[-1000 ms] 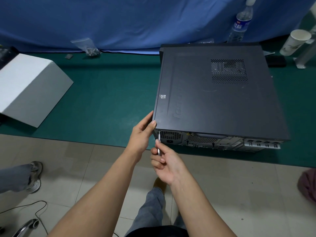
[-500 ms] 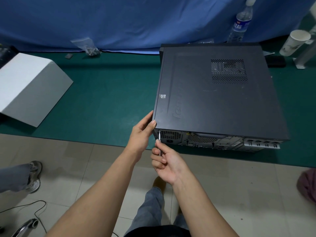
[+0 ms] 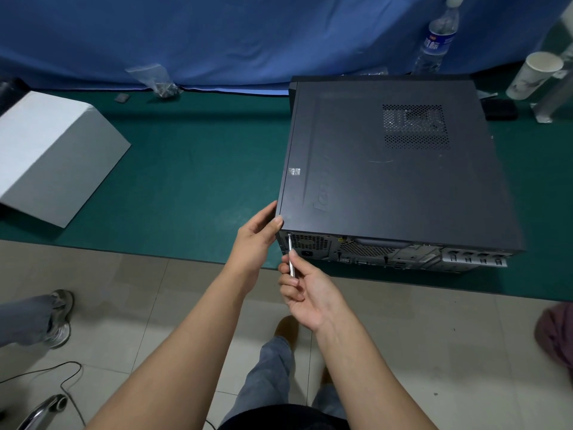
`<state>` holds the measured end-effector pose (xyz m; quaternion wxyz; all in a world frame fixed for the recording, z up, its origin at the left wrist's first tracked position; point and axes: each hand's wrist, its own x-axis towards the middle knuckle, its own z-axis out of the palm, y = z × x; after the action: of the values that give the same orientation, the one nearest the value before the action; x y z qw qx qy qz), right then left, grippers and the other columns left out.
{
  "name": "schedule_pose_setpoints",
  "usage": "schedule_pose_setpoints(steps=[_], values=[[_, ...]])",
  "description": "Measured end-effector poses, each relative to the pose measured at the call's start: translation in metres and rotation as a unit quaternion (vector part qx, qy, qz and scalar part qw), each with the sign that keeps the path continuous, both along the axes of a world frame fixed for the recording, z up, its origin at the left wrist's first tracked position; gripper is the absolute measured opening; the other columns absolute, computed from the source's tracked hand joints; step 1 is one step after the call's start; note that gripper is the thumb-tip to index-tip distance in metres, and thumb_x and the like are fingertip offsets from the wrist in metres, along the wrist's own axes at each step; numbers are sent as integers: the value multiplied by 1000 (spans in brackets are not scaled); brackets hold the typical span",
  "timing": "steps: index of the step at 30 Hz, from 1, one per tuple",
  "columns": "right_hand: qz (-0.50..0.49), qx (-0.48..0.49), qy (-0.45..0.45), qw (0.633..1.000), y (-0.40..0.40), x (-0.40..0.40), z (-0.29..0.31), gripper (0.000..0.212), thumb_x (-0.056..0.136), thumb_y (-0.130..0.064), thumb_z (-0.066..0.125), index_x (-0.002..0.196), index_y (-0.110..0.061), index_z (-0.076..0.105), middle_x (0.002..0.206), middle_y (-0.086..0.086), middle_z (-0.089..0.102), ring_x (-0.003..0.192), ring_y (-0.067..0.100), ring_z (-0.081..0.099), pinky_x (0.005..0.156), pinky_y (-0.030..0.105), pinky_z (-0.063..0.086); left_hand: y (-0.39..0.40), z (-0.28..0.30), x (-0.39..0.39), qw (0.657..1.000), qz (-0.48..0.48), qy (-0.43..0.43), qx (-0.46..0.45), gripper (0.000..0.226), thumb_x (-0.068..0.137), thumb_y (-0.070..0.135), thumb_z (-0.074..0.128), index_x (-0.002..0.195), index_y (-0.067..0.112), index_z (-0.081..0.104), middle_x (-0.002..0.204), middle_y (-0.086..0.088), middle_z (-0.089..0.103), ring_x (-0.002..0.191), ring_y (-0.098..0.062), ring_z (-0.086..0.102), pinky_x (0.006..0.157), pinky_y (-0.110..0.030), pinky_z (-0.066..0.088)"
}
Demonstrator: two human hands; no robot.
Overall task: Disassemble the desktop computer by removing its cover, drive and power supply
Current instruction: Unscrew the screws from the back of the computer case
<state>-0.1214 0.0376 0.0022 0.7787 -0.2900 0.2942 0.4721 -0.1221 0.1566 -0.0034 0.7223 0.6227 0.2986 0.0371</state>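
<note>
A black desktop computer lies flat on the green table mat, its cover on and its rear panel facing me. My left hand grips the near left corner of the case, thumb on the top edge. My right hand pinches a thin metal screwdriver. Its tip sits at the upper left corner of the rear panel, beside the power supply vent.
A white box lies at the left of the green mat. A plastic bag, a water bottle and a paper cup stand along the blue backdrop. Another person's shoe is on the floor at left.
The screwdriver has shifted slightly up, its tip now at the corner of the rear panel. My left hand has kept its place on the case.
</note>
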Motion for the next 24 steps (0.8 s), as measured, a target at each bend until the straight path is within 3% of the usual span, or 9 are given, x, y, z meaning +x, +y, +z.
schedule_pose_setpoints(steps=[3, 7, 13, 16, 19, 24], values=[[1, -9, -7, 1000, 2, 0, 0, 17, 93, -18, 54, 80, -7, 53, 60, 1, 46, 34, 3, 31, 28, 12, 20, 2, -1, -7, 996, 60, 8, -64, 25, 96, 17, 53, 119, 14, 63, 114, 2, 69, 109, -9, 63, 93, -25, 49], [9, 14, -1, 1000, 2, 0, -1, 23, 95, -22, 51, 82, -5, 56, 59, 3, 51, 35, 3, 31, 29, 12, 19, 2, -3, -16, 978, 159, 54, -128, 23, 98, 24, 46, 90, 8, 62, 92, -5, 68, 92, -18, 66, 75, -27, 51], [-7, 38, 22, 999, 1, -1, -2, 22, 97, -19, 45, 86, -3, 54, 60, 6, 53, 40, 6, 39, 31, 12, 22, -4, -1, -17, 961, 72, 145, -223, 40, 98, 30, 36, 95, 0, 62, 85, -13, 69, 54, -11, 61, 50, -22, 50], [-8, 37, 24, 999, 1, 0, -1, 21, 96, -22, 50, 84, -5, 55, 61, 3, 52, 41, 4, 44, 31, 11, 27, -6, 1, -12, 949, 39, 153, -272, 39, 96, 23, 34, 105, -4, 60, 93, -17, 71, 66, -15, 56, 48, -22, 49], [-1, 58, 23, 998, 2, 0, 0, 20, 96, -22, 49, 81, -10, 52, 63, 1, 45, 36, 2, 37, 29, 11, 27, -7, 4, -10, 941, 18, 147, -303, 35, 94, 15, 36, 112, -4, 59, 99, -16, 72, 82, -18, 69, 56, -23, 55], [-7, 74, 14, 997, 3, 1, -1, 22, 97, -21, 46, 79, -11, 52, 54, -1, 39, 30, 2, 25, 28, 12, 15, -7, 5, -10, 934, 7, 124, -336, 33, 93, 15, 38, 111, -5, 58, 108, -19, 70, 82, -20, 72, 61, -28, 59]])
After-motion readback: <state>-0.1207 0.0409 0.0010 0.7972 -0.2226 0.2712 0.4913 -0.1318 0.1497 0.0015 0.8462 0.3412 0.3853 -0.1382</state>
